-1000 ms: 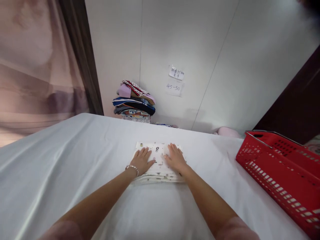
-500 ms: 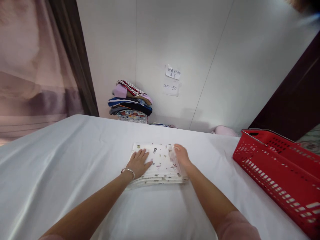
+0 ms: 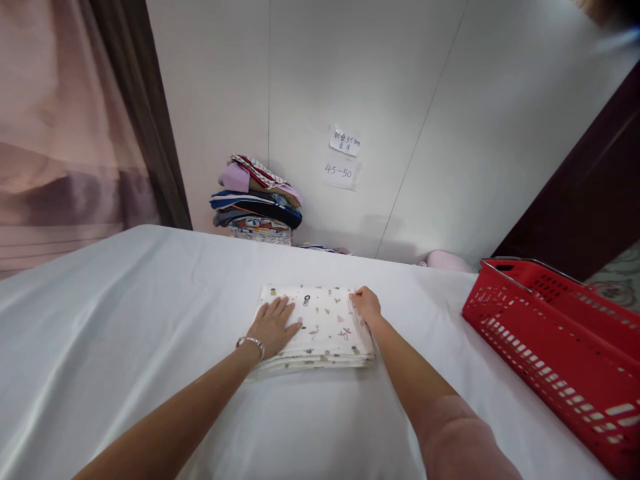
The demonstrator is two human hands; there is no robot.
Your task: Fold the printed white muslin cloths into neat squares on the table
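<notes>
A white cloth (image 3: 325,323) printed with small figures lies folded in several layers on the white-covered table (image 3: 310,420). My left hand (image 3: 273,327), a bracelet at its wrist, rests flat on the cloth's left part with the fingers spread. At the far right corner, my right hand (image 3: 367,304) pinches the cloth's edge between thumb and fingers. The layers show along the near edge, and the cloth lies flat between both hands.
A red plastic basket (image 3: 550,353) with a metal handle stands on the right. Beyond the table's far edge rises a stack of folded fabrics (image 3: 257,200) by the wall. Handwritten paper notes (image 3: 340,173) hang there. A pink curtain (image 3: 65,133) hangs at left.
My right hand has closed on the cloth's far right corner, where it was a blur along the edge. My left hand stays flat on the cloth. The whole view has shifted slightly.
</notes>
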